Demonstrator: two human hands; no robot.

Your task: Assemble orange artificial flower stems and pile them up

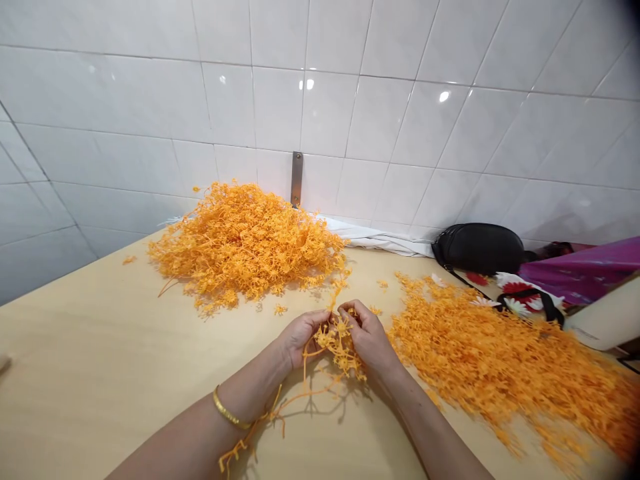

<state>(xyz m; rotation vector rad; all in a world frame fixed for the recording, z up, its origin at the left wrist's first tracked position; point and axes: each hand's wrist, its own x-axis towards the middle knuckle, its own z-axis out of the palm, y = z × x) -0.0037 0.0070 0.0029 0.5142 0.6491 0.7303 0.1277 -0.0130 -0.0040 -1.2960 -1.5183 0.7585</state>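
Between my two hands is an orange artificial flower spray [340,343] with small star-like blossoms and thin stems. My left hand [305,337] has its thumb and fingers closed on the spray; a gold bangle [227,410] circles that wrist. Opposite it, my right hand [369,337] pinches part of the same spray, fingertips close to the left ones. A long orange stem [305,395] trails from the spray over the table towards my left forearm. The exact spot the fingertips grip is partly hidden.
A large heap of orange sprays [245,243] lies at the back left, and another orange pile [500,353] spreads along the right. Behind that are a black pouch [480,248], red and white flowers [520,293], purple material [585,270] and a cream cylinder [605,317]. A tiled wall [330,107] borders the table.
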